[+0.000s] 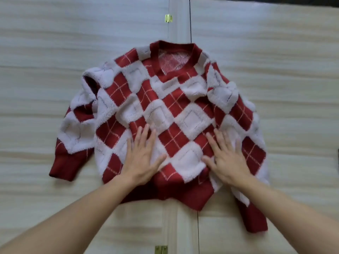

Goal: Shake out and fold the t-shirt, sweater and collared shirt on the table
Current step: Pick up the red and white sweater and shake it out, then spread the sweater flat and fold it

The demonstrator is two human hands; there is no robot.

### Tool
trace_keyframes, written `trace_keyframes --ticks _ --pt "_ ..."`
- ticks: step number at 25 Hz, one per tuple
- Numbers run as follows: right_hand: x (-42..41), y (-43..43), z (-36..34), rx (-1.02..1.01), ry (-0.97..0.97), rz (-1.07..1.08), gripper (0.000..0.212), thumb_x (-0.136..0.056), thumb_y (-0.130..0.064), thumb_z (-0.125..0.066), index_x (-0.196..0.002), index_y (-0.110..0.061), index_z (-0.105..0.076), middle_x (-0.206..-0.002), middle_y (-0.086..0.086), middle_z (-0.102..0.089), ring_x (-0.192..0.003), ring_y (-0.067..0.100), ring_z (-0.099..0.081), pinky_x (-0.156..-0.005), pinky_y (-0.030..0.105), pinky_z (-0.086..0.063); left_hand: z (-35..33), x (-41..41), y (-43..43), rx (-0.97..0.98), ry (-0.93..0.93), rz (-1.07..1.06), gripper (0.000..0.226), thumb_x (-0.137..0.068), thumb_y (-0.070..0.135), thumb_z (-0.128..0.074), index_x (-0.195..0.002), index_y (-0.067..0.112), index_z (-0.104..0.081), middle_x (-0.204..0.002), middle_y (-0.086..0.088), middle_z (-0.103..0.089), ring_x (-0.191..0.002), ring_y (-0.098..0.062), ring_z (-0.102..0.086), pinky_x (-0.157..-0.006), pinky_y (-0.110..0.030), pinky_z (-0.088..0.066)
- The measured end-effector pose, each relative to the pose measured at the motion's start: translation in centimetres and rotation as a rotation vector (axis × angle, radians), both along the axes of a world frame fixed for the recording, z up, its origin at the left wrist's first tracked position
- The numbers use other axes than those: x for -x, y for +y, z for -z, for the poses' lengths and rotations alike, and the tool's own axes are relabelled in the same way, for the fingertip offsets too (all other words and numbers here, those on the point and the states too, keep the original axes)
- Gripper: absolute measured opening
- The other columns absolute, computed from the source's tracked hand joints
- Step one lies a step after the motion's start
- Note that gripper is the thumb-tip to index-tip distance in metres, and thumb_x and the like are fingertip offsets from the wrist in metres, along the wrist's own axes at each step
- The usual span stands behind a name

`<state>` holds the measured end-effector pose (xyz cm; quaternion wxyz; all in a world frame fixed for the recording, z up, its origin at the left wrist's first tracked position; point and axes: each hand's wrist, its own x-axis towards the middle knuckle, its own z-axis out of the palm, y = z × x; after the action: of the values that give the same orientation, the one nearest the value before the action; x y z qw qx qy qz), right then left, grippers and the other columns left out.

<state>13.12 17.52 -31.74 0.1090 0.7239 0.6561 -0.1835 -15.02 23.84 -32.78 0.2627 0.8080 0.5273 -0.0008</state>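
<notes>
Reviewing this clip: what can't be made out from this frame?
Head view only:
- T-shirt and collared shirt: not in frame.
- sweater lower front: covered by left hand and right hand.
- Right sleeve cuff: partly behind the forearm.
- Sweater's back: lies against the table.

The pale wood-grain table (55, 52), hinged along its middle seam, carries a red-and-white diamond-patterned sweater (165, 110) spread flat.

I note the red-and-white argyle sweater (165, 114) lying flat, front up, unfolded, neckline far, sleeves bent inward.
</notes>
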Motion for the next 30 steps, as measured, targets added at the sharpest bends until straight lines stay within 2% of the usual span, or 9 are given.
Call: trace_keyframes --ticks 3,5,8,11,14,20,24,27,30 --pt "1.6 -1.2 -2.3 -0.266 0.082 0.187 0.068 -0.095 -0.055 -0.042 -0.149 -0.015 -0.036 -0.155 0.011 -0.034 -0.146 0.032 -0.030 -0.122 0.050 -0.023 -2.7 2.9 -3.3 -0.191 -0.204 -0.047 0.063 -0.092 0.057 -0.051 -0.138 0.014 -0.047 -0.147 -0.006 -0.038 -0.138 -0.027 -0.035 -0.116 -0.041 -0.031" --pt "4.6 -5.1 -3.9 -0.341 0.210 0.138 0.052 -0.086 -0.060 -0.052 -0.118 -0.019 -0.053 -0.117 0.001 -0.049 -0.110 0.025 -0.050 -0.095 0.042 -0.042 -3.6 5.5 -6.4 -0.212 -0.094 0.087 0.060 -0.085 0.071 -0.052 -0.112 0.018 -0.055 -0.117 0.001 -0.049 -0.107 -0.024 -0.048 -0.092 -0.039 -0.042" --pt "6.7 -10.9 -3.0 -0.081 0.175 0.052 0.066 -0.068 -0.074 -0.061 -0.113 -0.027 -0.050 -0.111 -0.006 -0.044 -0.104 0.019 -0.046 -0.086 0.040 -0.044 -2.6 7.8 -8.5 -0.136 0.210 0.269 0.073 -0.071 0.080 -0.060 -0.112 0.019 -0.057 -0.114 0.001 -0.050 -0.102 -0.025 -0.051 -0.083 -0.039 -0.044" --pt "5.3 -11.2 -0.4 -0.119 0.127 0.042 0.049 -0.070 -0.042 -0.078 -0.107 -0.024 -0.052 -0.108 -0.002 -0.047 -0.101 0.023 -0.050 -0.079 0.039 -0.047 -1.2 7.5 -6.5 -0.211 0.298 0.205 0.057 -0.069 0.039 -0.081 -0.114 0.014 -0.058 -0.110 -0.007 -0.053 -0.094 -0.030 -0.053 -0.069 -0.042 -0.048" --pt "3.2 -9.2 -0.4 -0.123 0.366 0.114 0.022 -0.078 -0.010 -0.070 -0.085 -0.021 -0.052 -0.086 -0.004 -0.053 -0.081 0.022 -0.053 -0.069 0.036 -0.038 -1.1 7.5 -4.2 -0.152 0.217 0.158 0.029 -0.075 0.003 -0.068 -0.101 0.011 -0.058 -0.096 -0.010 -0.057 -0.084 -0.034 -0.057 -0.062 -0.046 -0.050" --pt "-1.6 -9.9 -5.3 -0.172 0.460 0.141 0.046 -0.063 0.008 -0.062 -0.069 -0.025 -0.032 -0.065 -0.006 -0.042 -0.059 0.018 -0.043 -0.056 0.040 -0.039 -5.9 12.0 -2.7 -0.019 -0.027 0.353 0.020 -0.087 0.003 -0.065 -0.100 0.015 -0.056 -0.096 0.010 -0.046 -0.078 -0.013 -0.050 -0.064 -0.033 -0.045" --pt "-2.2 -14.8 -5.2 0.086 0.358 -0.030 0.039 -0.067 -0.014 -0.061 -0.076 -0.034 -0.029 -0.080 -0.013 -0.039 -0.072 0.014 -0.046 -0.059 0.036 -0.042 -9.0 13.4 -5.5 0.186 0.095 0.530 0.034 -0.082 0.004 -0.062 -0.089 0.033 -0.046 -0.094 0.023 -0.039 -0.075 0.002 -0.041 -0.064 -0.015 -0.037" --pt "-2.9 -15.6 -4.6 0.159 0.524 0.039 0.040 -0.072 -0.052 -0.075 -0.082 -0.035 -0.040 -0.088 -0.015 -0.045 -0.084 0.009 -0.047 -0.073 0.028 -0.044 -8.7 11.3 -6.7 0.477 0.308 0.625 0.013 -0.086 0.027 -0.059 -0.093 0.031 -0.048 -0.095 0.020 -0.044 -0.085 0.001 -0.044 -0.073 -0.015 -0.036" --pt "-5.1 -15.2 -2.8 -0.163 0.199 0.264 0.048 -0.066 -0.050 -0.082 -0.093 -0.026 -0.051 -0.097 -0.006 -0.045 -0.090 0.020 -0.047 -0.077 0.037 -0.045 -6.2 6.2 -5.5 0.137 0.052 0.524 0.014 -0.090 0.043 -0.055 -0.098 0.031 -0.053 -0.098 0.017 -0.046 -0.092 -0.006 -0.045 -0.081 -0.029 -0.045"
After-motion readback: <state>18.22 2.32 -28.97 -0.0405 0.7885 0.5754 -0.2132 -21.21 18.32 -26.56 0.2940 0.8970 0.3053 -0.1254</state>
